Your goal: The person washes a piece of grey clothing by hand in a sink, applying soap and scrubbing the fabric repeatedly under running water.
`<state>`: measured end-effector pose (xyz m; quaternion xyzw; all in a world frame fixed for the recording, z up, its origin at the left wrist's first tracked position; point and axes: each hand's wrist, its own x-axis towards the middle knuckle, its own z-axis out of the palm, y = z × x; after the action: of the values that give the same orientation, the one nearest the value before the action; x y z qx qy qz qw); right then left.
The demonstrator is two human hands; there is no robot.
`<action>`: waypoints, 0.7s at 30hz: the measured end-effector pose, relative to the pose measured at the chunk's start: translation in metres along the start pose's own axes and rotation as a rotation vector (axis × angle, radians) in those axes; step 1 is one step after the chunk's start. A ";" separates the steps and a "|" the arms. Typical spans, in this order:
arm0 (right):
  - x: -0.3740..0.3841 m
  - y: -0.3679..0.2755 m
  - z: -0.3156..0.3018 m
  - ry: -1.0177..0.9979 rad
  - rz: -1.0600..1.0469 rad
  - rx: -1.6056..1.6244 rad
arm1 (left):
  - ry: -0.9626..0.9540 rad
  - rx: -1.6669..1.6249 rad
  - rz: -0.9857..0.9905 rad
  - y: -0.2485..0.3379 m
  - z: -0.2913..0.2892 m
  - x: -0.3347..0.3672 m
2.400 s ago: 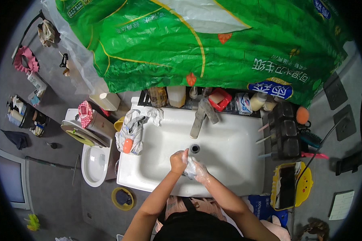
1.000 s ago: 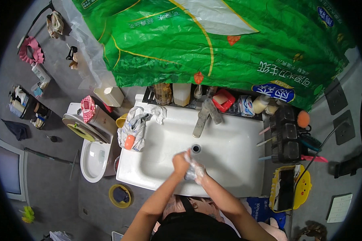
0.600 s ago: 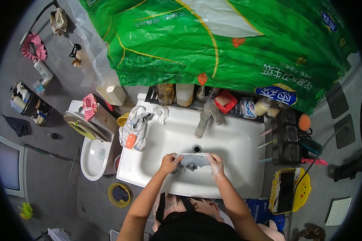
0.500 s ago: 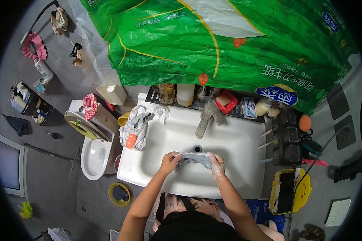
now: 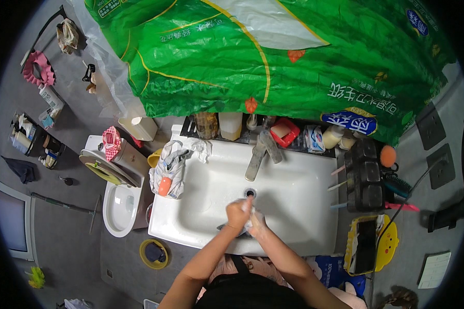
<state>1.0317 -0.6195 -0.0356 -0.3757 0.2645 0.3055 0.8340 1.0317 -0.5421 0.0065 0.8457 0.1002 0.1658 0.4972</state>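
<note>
Over the white washbasin (image 5: 304, 211) my two hands are pressed together just in front of the drain (image 5: 250, 192). My left hand (image 5: 236, 214) is closed on a wet grey cloth (image 5: 244, 232) with white suds. My right hand (image 5: 258, 225) is closed against it from the other side, gripping the same cloth. Most of the cloth is hidden between the hands, so its exact kind does not show. Behind the hands stands the grey tap (image 5: 254, 164). On the basin's left rim lies a crumpled white-and-grey cloth (image 5: 171, 160) with an orange bar of soap (image 5: 164, 186) on it.
Bottles and a red soap dish (image 5: 294, 138) line the back shelf beneath a big green plastic package (image 5: 201, 62). A black holder (image 5: 363, 175) with brushes hangs at right, above a yellow basket (image 5: 388, 247) holding a phone. A toilet (image 5: 119, 206) stands at left.
My hands were apart with the cloth stretched between them. They have come together, bunching the cloth up. The view has shifted slightly.
</note>
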 end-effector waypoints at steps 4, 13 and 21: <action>0.030 0.006 -0.033 -0.219 -0.044 0.051 | 0.042 0.129 0.345 0.002 0.024 -0.021; -0.020 -0.035 -0.004 -0.084 0.152 -0.029 | -0.058 0.133 -0.205 -0.035 -0.012 0.029; -0.033 -0.074 -0.017 -0.280 -0.151 -0.087 | -0.632 0.224 -0.490 -0.023 -0.059 0.032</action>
<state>1.0583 -0.6826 0.0113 -0.3840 0.1032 0.3025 0.8662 1.0387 -0.4729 0.0184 0.8550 0.1587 -0.2371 0.4330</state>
